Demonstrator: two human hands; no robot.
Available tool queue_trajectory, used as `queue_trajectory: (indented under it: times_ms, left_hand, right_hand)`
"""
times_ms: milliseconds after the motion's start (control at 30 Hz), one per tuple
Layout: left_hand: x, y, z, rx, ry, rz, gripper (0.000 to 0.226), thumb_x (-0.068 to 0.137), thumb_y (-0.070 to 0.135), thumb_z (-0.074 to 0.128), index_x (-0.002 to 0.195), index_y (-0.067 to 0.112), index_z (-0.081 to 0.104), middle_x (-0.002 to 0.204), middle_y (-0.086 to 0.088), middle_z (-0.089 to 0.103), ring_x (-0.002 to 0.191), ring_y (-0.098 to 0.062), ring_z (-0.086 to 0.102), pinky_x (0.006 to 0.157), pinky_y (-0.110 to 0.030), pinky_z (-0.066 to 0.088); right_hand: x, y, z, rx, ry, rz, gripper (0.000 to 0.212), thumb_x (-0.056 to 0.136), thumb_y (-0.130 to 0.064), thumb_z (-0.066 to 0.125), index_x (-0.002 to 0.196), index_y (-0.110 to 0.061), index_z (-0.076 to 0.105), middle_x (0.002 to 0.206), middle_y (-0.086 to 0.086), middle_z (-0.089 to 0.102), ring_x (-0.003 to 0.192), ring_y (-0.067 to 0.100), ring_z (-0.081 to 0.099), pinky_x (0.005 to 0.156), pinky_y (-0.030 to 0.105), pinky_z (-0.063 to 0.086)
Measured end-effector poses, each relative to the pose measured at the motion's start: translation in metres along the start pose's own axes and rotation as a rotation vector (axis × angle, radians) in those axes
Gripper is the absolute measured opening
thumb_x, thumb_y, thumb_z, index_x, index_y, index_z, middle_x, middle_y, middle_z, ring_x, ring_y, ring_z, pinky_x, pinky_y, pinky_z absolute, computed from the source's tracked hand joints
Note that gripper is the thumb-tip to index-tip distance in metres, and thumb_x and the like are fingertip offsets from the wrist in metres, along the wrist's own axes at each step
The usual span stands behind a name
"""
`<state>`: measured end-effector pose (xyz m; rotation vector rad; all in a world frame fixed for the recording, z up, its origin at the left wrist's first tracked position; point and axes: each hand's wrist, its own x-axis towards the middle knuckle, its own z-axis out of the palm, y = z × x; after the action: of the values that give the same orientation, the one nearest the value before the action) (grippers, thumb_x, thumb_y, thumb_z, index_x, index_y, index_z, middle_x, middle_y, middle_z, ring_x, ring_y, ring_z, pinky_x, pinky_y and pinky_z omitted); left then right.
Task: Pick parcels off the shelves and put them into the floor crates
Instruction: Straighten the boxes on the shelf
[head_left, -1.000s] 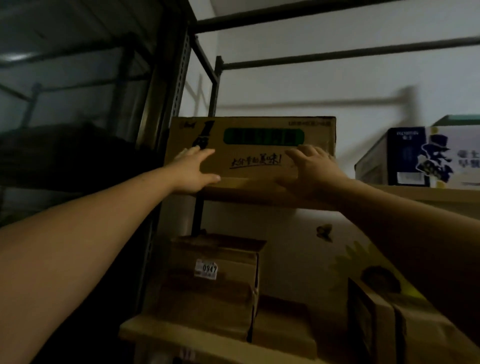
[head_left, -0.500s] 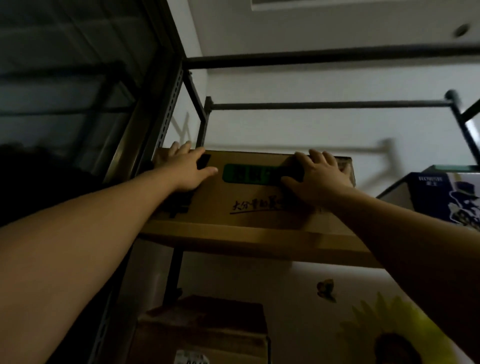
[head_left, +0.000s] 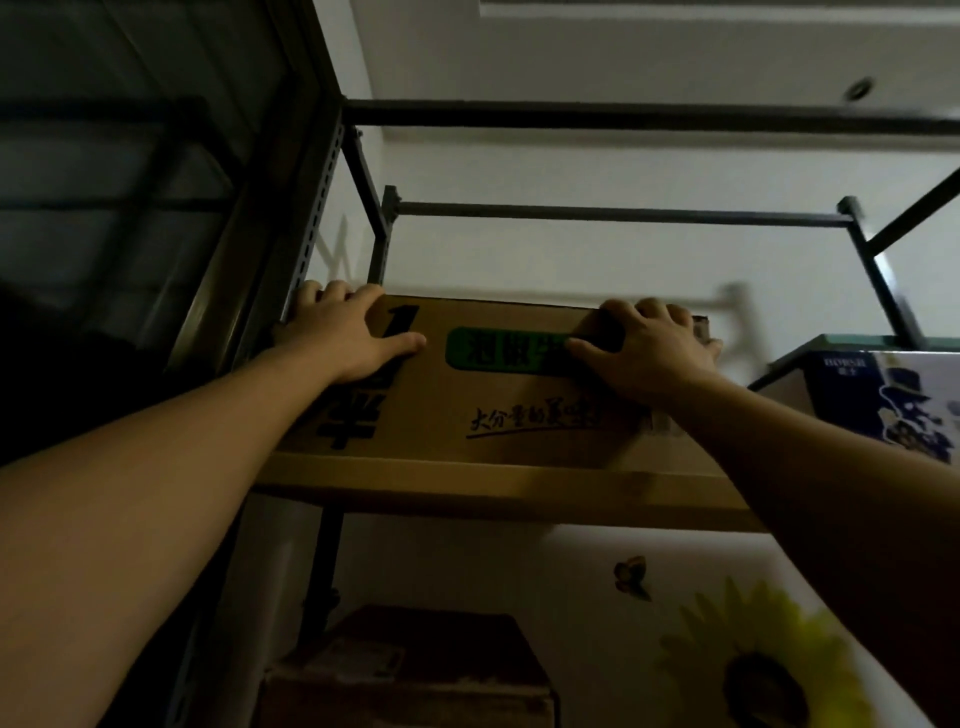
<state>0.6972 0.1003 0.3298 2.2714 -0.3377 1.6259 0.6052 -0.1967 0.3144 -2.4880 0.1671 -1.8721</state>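
High on wooden shelf (head_left: 493, 488): brown green-labelled cardboard carton (head_left: 498, 405). Top corners gripped by left hand (head_left: 343, 332) and right hand (head_left: 649, 348), fingers hooked over edge, likely purchase for pulling forward.

Brown carton (head_left: 483, 395) with green label (head_left: 506, 352) (black lettering), beside a blue-and-white box (head_left: 893, 400).

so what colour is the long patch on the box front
Green, on the cardboard box; head view.

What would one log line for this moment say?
phase: pick | left hand: grips cardboard box top-left | right hand: grips top-right | box: on upper shelf
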Motion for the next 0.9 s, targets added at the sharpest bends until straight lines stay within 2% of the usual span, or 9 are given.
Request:
queue_trajectory:
  times_ms: [167, 400, 700, 800, 900]
  left_hand:
    - [-0.014, -0.001, -0.015, -0.049, 0.087, 0.032, 0.086, 0.073, 0.075, 0.048, 0.144, 0.033, 0.023, 0.149, -0.005, 0.025, 0.140, -0.033, 0.006, 0.106, -0.056, 0.029]
    - [-0.046, 0.002, -0.053, -0.106, 0.179, 0.008, 0.082, 0.072, 0.065, 0.062, 0.139, 0.026, 0.035, 0.141, -0.006, 0.032, 0.133, -0.031, 0.015, 0.101, -0.050, 0.037]
    - [-0.091, 0.008, -0.074, -0.167, 0.233, -0.072, 0.077, 0.071, 0.051, 0.072, 0.134, 0.022, 0.040, 0.136, -0.008, 0.024, 0.132, -0.031, 0.013, 0.103, -0.051, 0.034]
    - [-0.100, 0.005, -0.076, -0.174, 0.251, -0.104, 0.073, 0.071, 0.049, 0.073, 0.131, 0.023, 0.040, 0.145, -0.008, 0.014, 0.134, -0.036, 0.012, 0.106, -0.052, 0.031]
    - [-0.107, 0.000, -0.077, -0.218, 0.238, -0.137, 0.077, 0.073, 0.048, 0.073, 0.136, 0.025, 0.036, 0.147, -0.008, 0.012, 0.132, -0.039, 0.021, 0.106, -0.053, 0.032]
  right_hand:
    - [-0.012, -0.001, -0.018, -0.003, 0.045, -0.005, 0.072, 0.079, -0.076, 0.048, 0.140, -0.042, 0.030, 0.146, 0.003, 0.033, 0.137, 0.030, 0.023, 0.105, 0.061, 0.028]
    - [-0.041, 0.003, -0.046, -0.003, 0.142, -0.014, 0.070, 0.085, -0.069, 0.048, 0.144, -0.039, 0.026, 0.148, 0.004, 0.029, 0.137, 0.031, 0.022, 0.103, 0.056, 0.032]
    - [-0.070, 0.016, -0.079, 0.050, 0.062, 0.025, 0.065, 0.084, -0.067, 0.052, 0.138, -0.035, 0.037, 0.152, 0.003, 0.013, 0.139, 0.035, 0.012, 0.106, 0.057, 0.028]
    - [-0.079, 0.017, -0.087, 0.083, 0.046, 0.056, 0.066, 0.083, -0.069, 0.052, 0.138, -0.036, 0.036, 0.154, 0.004, 0.009, 0.138, 0.039, 0.015, 0.108, 0.055, 0.029]
    - [-0.090, 0.018, -0.090, 0.116, 0.038, 0.088, 0.071, 0.081, -0.070, 0.052, 0.141, -0.039, 0.030, 0.154, 0.003, 0.003, 0.138, 0.042, 0.016, 0.111, 0.053, 0.028]
